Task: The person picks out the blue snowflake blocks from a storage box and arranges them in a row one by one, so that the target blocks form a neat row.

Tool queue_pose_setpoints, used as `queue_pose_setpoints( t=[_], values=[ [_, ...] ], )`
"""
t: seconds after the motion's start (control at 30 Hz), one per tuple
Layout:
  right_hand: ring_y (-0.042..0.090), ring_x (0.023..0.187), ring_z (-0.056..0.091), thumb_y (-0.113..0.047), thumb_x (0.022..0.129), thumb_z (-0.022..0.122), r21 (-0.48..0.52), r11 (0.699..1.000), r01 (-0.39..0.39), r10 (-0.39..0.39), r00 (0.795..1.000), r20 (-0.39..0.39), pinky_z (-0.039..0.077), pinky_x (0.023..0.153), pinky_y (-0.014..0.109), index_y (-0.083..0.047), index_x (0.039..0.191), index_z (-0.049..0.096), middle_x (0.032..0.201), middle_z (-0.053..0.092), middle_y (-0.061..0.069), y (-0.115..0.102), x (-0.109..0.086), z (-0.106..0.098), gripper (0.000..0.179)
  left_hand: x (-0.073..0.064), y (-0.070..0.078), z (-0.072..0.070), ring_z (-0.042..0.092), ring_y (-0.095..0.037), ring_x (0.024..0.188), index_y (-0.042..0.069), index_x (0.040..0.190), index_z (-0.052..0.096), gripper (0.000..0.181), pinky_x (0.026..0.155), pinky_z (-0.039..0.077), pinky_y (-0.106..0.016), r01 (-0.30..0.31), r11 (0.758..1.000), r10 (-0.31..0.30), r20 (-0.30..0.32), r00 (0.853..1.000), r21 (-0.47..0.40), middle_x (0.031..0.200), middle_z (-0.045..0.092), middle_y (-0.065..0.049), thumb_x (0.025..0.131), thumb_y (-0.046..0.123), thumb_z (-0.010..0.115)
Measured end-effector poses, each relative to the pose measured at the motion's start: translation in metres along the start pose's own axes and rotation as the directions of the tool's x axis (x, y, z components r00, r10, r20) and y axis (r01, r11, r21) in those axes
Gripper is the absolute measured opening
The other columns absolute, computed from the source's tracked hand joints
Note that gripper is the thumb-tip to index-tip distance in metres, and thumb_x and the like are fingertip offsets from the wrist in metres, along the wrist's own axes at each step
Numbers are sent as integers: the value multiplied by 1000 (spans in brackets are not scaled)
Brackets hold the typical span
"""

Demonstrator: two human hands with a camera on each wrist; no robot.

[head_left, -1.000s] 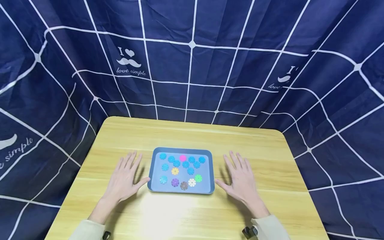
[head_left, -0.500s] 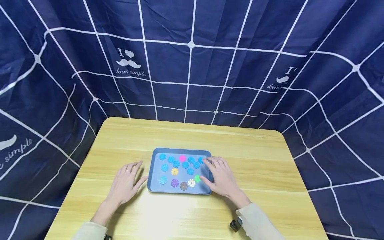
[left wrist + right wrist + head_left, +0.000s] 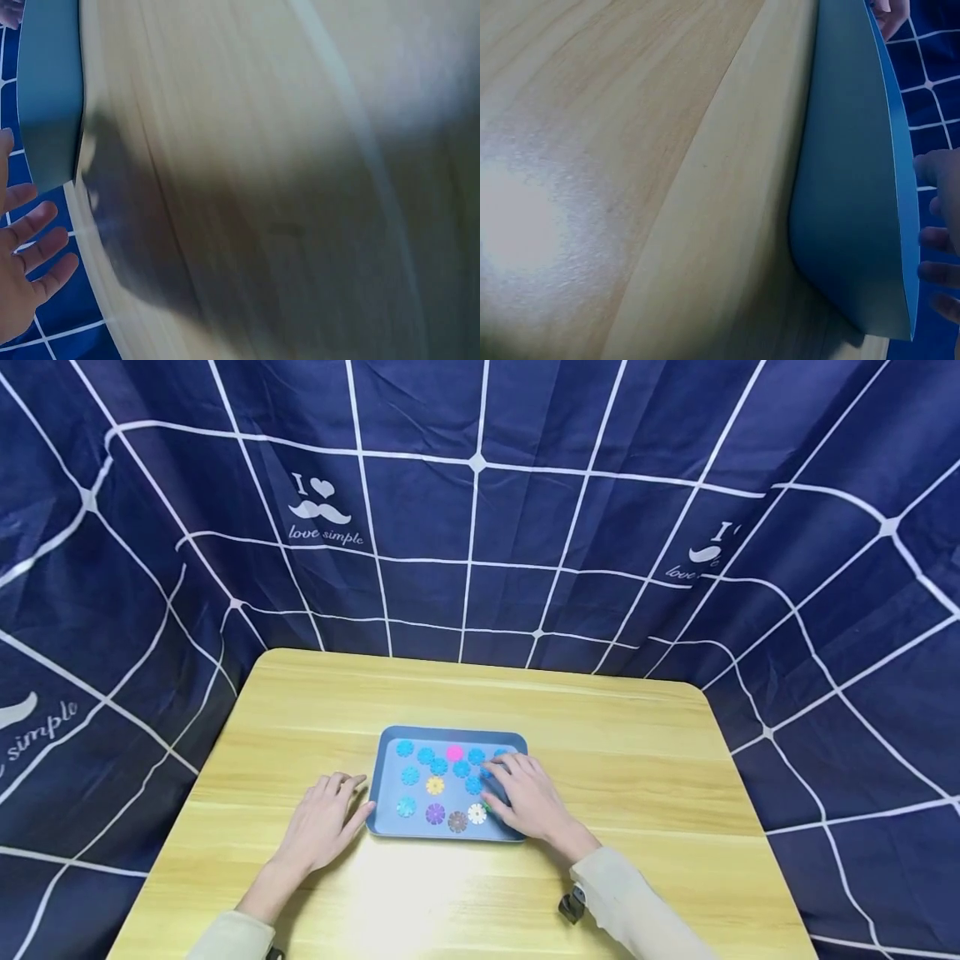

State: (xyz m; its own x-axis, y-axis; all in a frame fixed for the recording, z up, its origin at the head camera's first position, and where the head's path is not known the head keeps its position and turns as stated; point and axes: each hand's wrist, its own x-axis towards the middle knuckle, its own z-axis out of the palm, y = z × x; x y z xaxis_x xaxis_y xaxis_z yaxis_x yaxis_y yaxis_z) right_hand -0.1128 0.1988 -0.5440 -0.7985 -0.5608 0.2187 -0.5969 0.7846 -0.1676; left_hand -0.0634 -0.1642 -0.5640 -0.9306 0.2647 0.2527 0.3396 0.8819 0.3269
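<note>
A shallow blue-grey tray (image 3: 387, 789) holds several notched, flower-shaped plastic discs. Most are blue (image 3: 409, 775); there is also a pink disc (image 3: 454, 752), a yellow disc (image 3: 435, 786), a purple disc (image 3: 435, 813), a brown disc (image 3: 457, 822) and a white disc (image 3: 477, 813). Over the tray's right side is my right hand (image 3: 534, 797), thumb and fingers spread apart and bent, nothing seen between them. It covers most of a green disc (image 3: 487, 807) and parts of some blue ones. My left hand (image 3: 318, 822) lies beside the tray's left wall, fingers loosely bent, thumb at the rim.
The tray stands on a light wooden table (image 3: 615, 735) with rounded corners. Dark blue curtains (image 3: 420, 527) with white grid lines hang behind the table and on both sides. The wrist views show mainly wood grain, hand shadow and the tray's outer wall (image 3: 847, 165).
My right hand has moved left from beside the tray to over its right side, fingers bending from straight. My left hand's fingers have relaxed from straight to loosely bent. The discs look unmoved.
</note>
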Motion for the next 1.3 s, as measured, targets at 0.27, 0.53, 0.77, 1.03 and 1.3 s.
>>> queue_pose_setpoints(
  t=[0.27, 0.53, 0.77, 1.03, 1.3],
  values=[
    [29, 124, 61, -39, 100, 70, 8, 1000, -1, 0, 998, 60, 50, 104, 48, -13, 137, 68, 130, 68, 8, -4, 12, 6, 45, 1, 6, 2, 62, -27, 98, 3, 126, 69, 39, 82, 54, -41, 22, 999, -23, -27, 999, -42, 112, 70, -12, 99, 31, 71],
    [28, 118, 61, -38, 101, 69, -10, 1000, -21, 22, 995, 102, 49, 99, 46, -14, 136, 69, 128, 69, 8, -5, 17, 11, 43, 5, 14, 1, 67, -25, 97, 1, 123, 70, 33, 86, 58, -44, 155, 944, -163, -5, 987, -292, 105, 74, -9, 96, 19, 77],
    [27, 121, 61, -38, 103, 67, -31, 999, -26, 30, 991, 133, 48, 105, 47, -14, 137, 69, 131, 69, 7, -6, 18, 17, 42, 8, 16, 7, 66, -7, 80, -3, 123, 68, 31, 70, 58, -20, 291, 786, -304, 69, 950, -546, 96, 74, -9, 94, 5, 76],
    [26, 118, 60, -39, 103, 66, -44, 999, -28, 34, 989, 146, 48, 104, 45, -14, 133, 71, 128, 69, 6, -8, 20, 23, 39, 7, 19, 11, 63, 1, 79, -4, 125, 67, 31, 70, 57, -17, 377, 657, -397, 125, 909, -653, 100, 74, -14, 95, 1, 73],
    [25, 113, 59, -39, 102, 69, -57, 998, -29, 37, 991, 131, 49, 99, 44, -13, 129, 74, 124, 70, 5, -11, 22, 24, 38, 3, 18, 16, 63, 1, 83, -5, 128, 66, 30, 73, 57, -16, 412, 599, -422, 166, 891, -686, 106, 73, -17, 99, 2, 69]
  ],
)
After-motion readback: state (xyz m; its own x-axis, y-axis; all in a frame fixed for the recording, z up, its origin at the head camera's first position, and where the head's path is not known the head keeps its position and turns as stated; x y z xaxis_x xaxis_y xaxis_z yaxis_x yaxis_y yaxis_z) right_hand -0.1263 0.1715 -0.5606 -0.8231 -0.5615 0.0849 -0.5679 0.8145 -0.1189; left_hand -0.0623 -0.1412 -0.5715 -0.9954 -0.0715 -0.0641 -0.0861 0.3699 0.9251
